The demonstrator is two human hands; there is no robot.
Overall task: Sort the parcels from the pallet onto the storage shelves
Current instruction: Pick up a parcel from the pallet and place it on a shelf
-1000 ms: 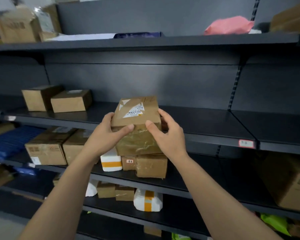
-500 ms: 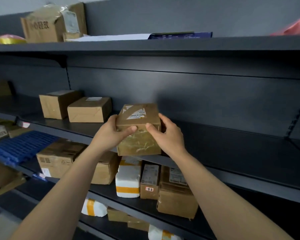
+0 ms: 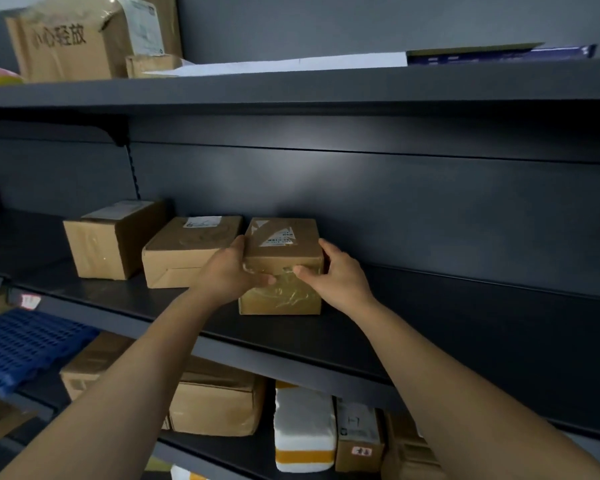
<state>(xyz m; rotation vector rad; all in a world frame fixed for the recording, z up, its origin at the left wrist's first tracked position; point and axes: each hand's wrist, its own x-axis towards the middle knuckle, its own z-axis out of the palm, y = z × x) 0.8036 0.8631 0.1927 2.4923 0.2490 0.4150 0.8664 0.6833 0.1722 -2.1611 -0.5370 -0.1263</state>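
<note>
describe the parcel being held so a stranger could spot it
Find the dark middle shelf. Three cardboard boxes stand in a row there; the parcel is the rightmost. Unlike the flat box beside it and the end box, its front is covered in shiny crinkled tape, and the left hand and right hand grip its sides.

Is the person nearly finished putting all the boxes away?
Done: a tall box and a flat box sit on the middle shelf. In hand: the left hand and right hand grip a taped box, set beside them, not yet released. Left: letting go; any unsorted parcels are out of view, so they cannot be counted.
</note>
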